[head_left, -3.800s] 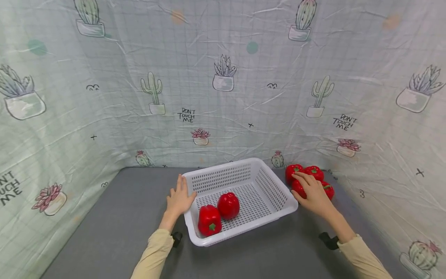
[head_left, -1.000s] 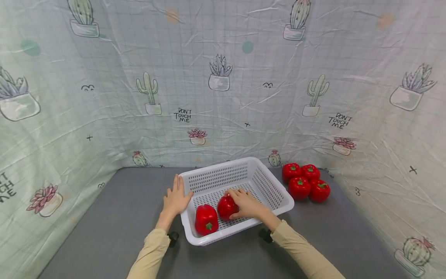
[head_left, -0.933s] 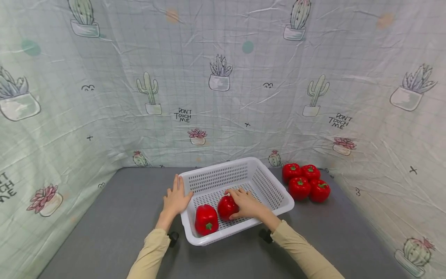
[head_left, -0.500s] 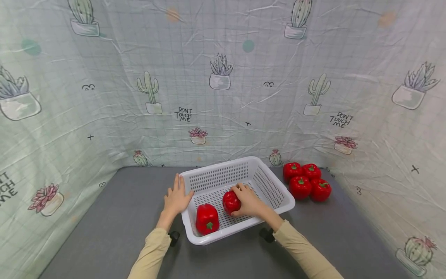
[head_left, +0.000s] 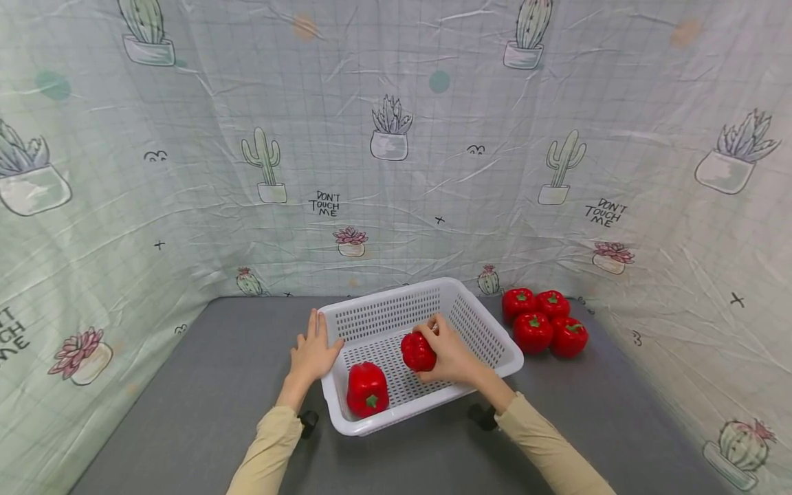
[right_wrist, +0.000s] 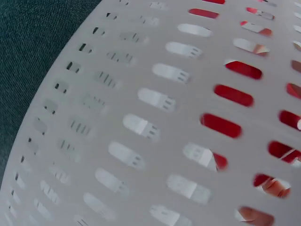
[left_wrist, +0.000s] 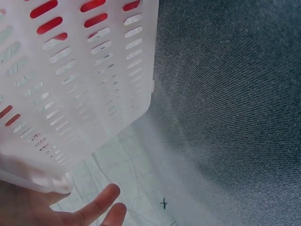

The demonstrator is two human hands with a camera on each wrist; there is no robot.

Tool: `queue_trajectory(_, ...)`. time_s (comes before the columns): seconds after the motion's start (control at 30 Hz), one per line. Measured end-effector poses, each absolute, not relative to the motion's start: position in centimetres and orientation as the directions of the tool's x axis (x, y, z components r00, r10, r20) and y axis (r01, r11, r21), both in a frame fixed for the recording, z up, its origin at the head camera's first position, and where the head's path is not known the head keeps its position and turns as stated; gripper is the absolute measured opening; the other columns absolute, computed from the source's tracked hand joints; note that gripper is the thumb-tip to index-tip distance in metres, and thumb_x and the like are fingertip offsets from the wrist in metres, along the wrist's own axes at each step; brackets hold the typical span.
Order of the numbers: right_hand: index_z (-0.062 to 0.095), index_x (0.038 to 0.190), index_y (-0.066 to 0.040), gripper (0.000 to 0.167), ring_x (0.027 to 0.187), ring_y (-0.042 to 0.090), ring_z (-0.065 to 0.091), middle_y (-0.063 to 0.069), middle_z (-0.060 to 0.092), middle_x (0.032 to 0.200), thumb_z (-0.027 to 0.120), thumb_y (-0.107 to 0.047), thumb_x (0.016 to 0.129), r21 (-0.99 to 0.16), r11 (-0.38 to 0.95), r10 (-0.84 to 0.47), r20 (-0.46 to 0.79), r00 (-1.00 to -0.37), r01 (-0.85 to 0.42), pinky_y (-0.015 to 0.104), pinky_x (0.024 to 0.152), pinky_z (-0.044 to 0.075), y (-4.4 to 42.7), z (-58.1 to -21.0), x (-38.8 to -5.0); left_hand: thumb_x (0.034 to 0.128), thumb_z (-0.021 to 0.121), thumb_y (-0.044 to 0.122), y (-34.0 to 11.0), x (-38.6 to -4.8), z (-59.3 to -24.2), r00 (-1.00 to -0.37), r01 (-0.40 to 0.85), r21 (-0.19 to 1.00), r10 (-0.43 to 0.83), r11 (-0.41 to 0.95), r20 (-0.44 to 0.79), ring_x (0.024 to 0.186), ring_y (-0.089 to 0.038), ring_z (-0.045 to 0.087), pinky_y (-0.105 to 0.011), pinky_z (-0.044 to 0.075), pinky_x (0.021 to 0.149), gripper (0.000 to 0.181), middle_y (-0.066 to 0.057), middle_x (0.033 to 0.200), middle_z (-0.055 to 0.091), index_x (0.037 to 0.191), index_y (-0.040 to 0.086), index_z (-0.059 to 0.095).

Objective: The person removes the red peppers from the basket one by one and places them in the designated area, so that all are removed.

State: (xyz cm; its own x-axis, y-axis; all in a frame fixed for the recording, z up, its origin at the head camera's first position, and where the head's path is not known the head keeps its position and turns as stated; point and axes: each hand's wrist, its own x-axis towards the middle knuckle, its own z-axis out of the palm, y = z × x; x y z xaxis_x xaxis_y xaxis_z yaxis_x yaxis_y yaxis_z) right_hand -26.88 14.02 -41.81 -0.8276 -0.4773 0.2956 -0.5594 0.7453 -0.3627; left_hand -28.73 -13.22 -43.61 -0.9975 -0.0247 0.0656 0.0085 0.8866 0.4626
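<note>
In the head view, a white slotted plastic basket [head_left: 386, 309] stands angled on the grey table. My right hand [head_left: 450, 352] grips a red bell pepper [head_left: 417, 352] inside the basket, fingers over its top and thumb on its near side. Left of it, another red bell pepper [head_left: 368, 389] lies in the basket's near left corner, green stem facing me. My left hand [head_left: 314, 351] rests on the left rim, fingers straight and spread. In the left wrist view, fingertips [left_wrist: 106, 194] extend past the basket's rim. Through the slots of the basket wall [right_wrist: 141, 113] in the right wrist view, red pepper shows.
Several red bell peppers [head_left: 533, 333] sit grouped on the grey table [head_left: 204, 405], right of the basket. A cactus-print curtain [head_left: 396, 206] surrounds the back and sides. Black straps [head_left: 309, 421] sit at both wrists.
My right hand has gone from the grouped peppers to the one in the basket. That pepper has turned and shifted right, away from the other. My left hand has stayed on the rim.
</note>
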Motion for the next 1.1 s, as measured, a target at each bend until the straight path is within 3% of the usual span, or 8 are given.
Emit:
queue_trajectory(0.23, 0.045, 0.120, -0.021, 0.077, 0.107, 0.024, 0.038, 0.005, 0.040, 0.114, 0.082, -0.025, 0.053, -0.309, 0.752, -0.492, 0.323, -0.808, -0.582, 0.044, 0.080, 0.047, 14.7, -41.1, -26.5, 0.0876, 0.045, 0.037, -13.3, -28.7, -43.6, -0.997, 0.010, 0.457, -0.023, 0.889, 0.067, 0.121, -0.052, 0.027, -0.068, 0.023, 0.091, 0.077, -0.015, 0.151, -0.002, 0.143, -0.001, 0.006)
queue_trajectory(0.4, 0.044, 0.123, -0.020, 0.081, 0.105, 0.025, 0.037, 0.004, 0.045, 0.117, 0.082, -0.024, 0.051, -0.265, 0.767, -0.485, 0.357, -0.799, -0.584, 0.041, 0.076, 0.048, 15.1, -40.6, -26.2, 0.0877, 0.044, 0.037, -13.4, -28.8, -43.7, -0.998, 0.013, 0.458, -0.019, 0.889, 0.065, 0.120, -0.053, 0.028, -0.068, 0.024, 0.090, 0.077, -0.014, 0.151, -0.003, 0.143, -0.001, 0.006)
queue_trajectory(0.8, 0.046, 0.117, -0.013, 0.076, 0.098, 0.021, 0.041, 0.004, 0.054, 0.110, 0.081, -0.027, 0.051, -0.251, 0.774, -0.447, 0.433, -0.783, -0.581, 0.033, 0.069, 0.048, 16.7, -39.3, -25.1, 0.0882, 0.044, 0.038, -13.4, -28.7, -43.6, -0.998, 0.015, 0.464, -0.017, 0.885, 0.066, 0.120, -0.053, 0.027, -0.068, 0.024, 0.090, 0.077, -0.014, 0.151, -0.002, 0.143, -0.001, 0.007)
queue_trajectory(1.1, 0.051, 0.118, -0.016, 0.073, 0.102, 0.023, 0.039, 0.007, 0.050, 0.119, 0.082, -0.023, 0.052, -0.253, 0.749, -0.406, 0.554, -0.727, -0.612, 0.039, 0.070, 0.051, 18.5, -38.5, -24.0, 0.0887, 0.044, 0.038, -13.4, -28.6, -43.6, -0.998, 0.017, 0.465, -0.013, 0.885, 0.061, 0.120, -0.054, 0.026, -0.069, 0.023, 0.090, 0.076, -0.014, 0.151, -0.002, 0.143, -0.001, 0.006)
